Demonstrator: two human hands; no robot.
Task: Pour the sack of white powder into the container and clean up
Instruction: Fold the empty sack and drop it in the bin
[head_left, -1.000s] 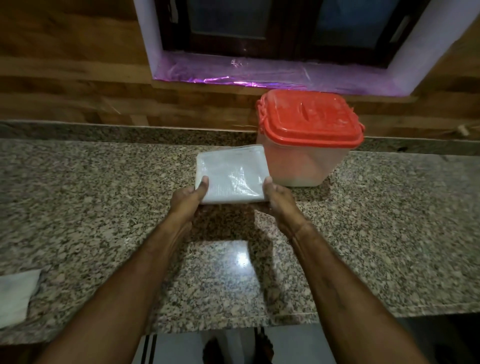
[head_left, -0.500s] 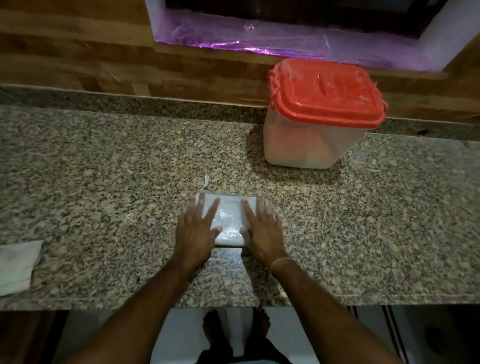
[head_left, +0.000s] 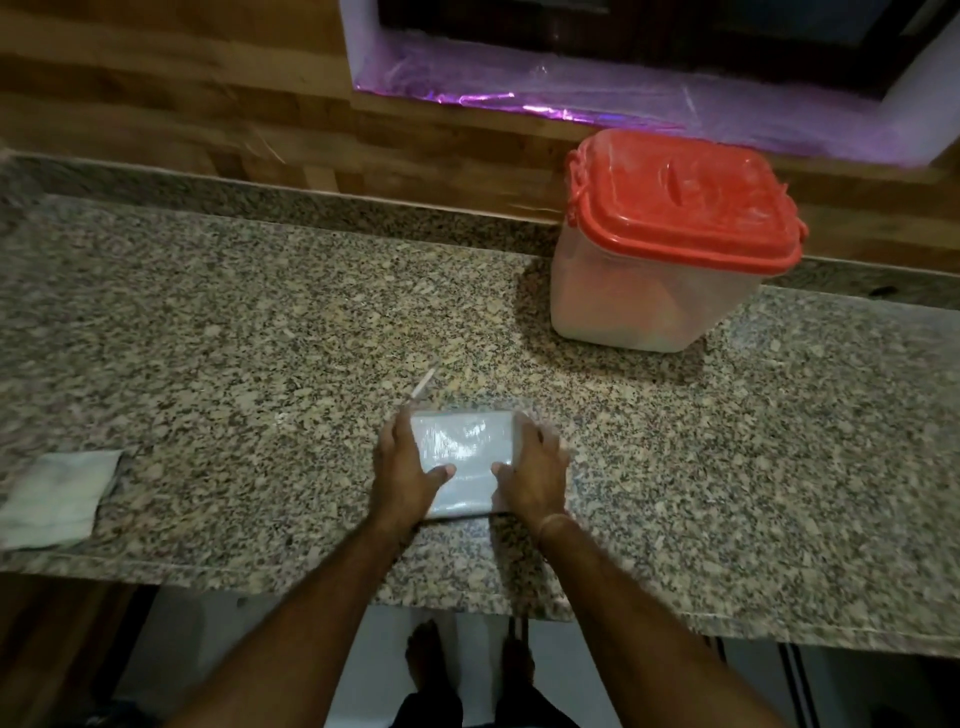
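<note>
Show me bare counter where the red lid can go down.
Widest free patch: the speckled granite countertop between the white cloth at its left edge and the folded white plastic sack. Also free: right of the sack, before the clear red-lidded container. Crowded: front centre, where left hand and right hand grip the sack.

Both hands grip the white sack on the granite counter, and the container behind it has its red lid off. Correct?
No: the head view shows the red lid sitting on the container. The left hand and right hand do grip the sack on the counter.
</note>
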